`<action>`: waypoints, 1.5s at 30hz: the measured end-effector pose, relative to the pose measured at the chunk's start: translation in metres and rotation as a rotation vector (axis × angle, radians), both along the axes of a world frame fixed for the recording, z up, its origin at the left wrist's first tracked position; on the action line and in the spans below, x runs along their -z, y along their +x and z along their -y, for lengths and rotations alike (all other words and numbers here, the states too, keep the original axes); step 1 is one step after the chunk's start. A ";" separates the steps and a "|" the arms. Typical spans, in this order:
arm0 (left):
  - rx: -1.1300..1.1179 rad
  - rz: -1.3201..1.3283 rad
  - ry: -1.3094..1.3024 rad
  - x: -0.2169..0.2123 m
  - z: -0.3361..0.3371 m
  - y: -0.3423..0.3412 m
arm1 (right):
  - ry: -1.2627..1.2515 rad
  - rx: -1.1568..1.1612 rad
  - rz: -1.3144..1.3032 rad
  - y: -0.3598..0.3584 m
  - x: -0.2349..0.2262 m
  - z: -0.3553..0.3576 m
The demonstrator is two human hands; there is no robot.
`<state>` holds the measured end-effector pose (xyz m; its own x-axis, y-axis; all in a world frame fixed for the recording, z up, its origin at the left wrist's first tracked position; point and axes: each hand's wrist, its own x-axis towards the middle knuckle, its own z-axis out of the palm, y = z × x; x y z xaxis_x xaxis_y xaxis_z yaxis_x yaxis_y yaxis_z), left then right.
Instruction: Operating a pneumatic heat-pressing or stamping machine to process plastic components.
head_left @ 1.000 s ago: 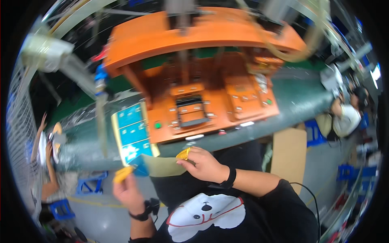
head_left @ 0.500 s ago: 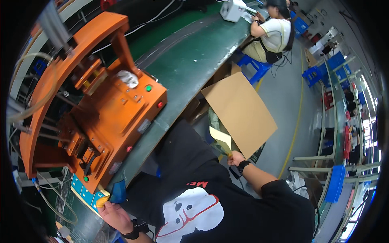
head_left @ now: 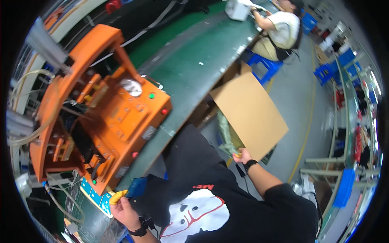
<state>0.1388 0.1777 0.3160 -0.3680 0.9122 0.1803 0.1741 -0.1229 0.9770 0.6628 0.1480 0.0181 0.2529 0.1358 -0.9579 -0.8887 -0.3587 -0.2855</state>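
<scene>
My left hand (head_left: 125, 209), with yellow covers on its fingertips, is at the front corner of an orange press (head_left: 135, 121). It pinches a thin dark blue translucent sheet (head_left: 137, 188), which sticks out to the right over my dark trousers. My right hand (head_left: 244, 156) reaches to the near edge of an open cardboard box (head_left: 251, 115), beside its crumpled greenish plastic liner (head_left: 225, 131). A yellow fingertip cover shows there too. The fingers look apart with nothing visible in them. The inside of the box is mostly hidden by its raised flap.
The press stands on a long green workbench (head_left: 194, 67), with a white wad (head_left: 131, 87) on its bed. Under its near corner lies a blue-and-white card (head_left: 95, 196). Farther along, a person (head_left: 279, 30) sits on a blue stool (head_left: 265, 67). Shelving with a blue bin (head_left: 345, 188) lines the right.
The pale yellow sheet that my right hand held over the box is gone from view. My left hand and the blue sheet have come slightly right. The whole view has shifted a little.
</scene>
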 end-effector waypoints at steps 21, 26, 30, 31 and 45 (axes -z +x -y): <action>0.452 -0.596 -0.117 -0.091 -0.032 -0.039 | 2.148 -1.557 1.729 -0.375 -0.369 -0.243; 0.230 -0.520 -0.061 -0.083 -0.081 -0.084 | 2.045 -1.186 1.341 -0.310 -0.431 -0.240; 0.251 -0.583 -0.132 -0.089 -0.136 -0.098 | 1.535 -0.860 0.686 -0.197 -0.414 -0.221; 0.284 -0.623 -0.124 -0.092 -0.156 -0.095 | 1.462 -0.686 0.531 -0.157 -0.396 -0.221; 0.212 -0.824 -0.360 -0.049 -0.250 -0.145 | 1.093 -0.204 0.227 -0.047 -0.170 -0.482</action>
